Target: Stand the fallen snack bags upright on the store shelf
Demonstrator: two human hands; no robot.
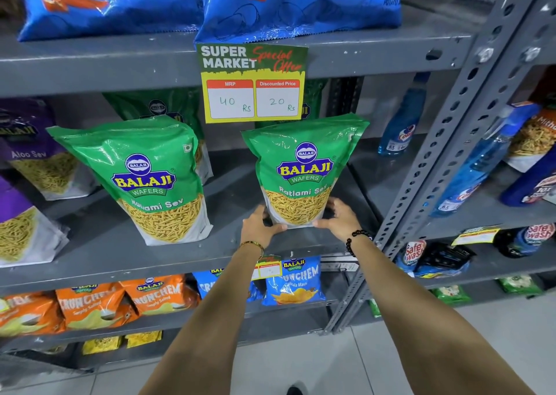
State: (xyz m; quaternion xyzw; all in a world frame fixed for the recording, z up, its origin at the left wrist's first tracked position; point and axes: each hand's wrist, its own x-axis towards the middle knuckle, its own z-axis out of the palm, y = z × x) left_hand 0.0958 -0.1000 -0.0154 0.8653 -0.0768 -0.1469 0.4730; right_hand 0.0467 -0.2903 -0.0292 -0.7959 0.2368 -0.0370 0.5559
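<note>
A green Ratlami Sev bag [304,169] stands upright on the grey middle shelf [168,259], right of centre. My left hand [261,229] grips its lower left corner and my right hand [340,218] grips its lower right corner. A second green Ratlami Sev bag [144,178] stands upright to the left, leaning slightly back. More green bags [162,106] stand behind, partly hidden by the price tag.
Purple Aloo Sev bags [33,154] fill the shelf's left end. A yellow price tag [253,83] hangs from the shelf above, under blue chip bags [301,6]. Blue spray bottles [401,121] stand to the right beside the perforated upright [445,142]. Orange and blue Crunchem bags [156,295] sit below.
</note>
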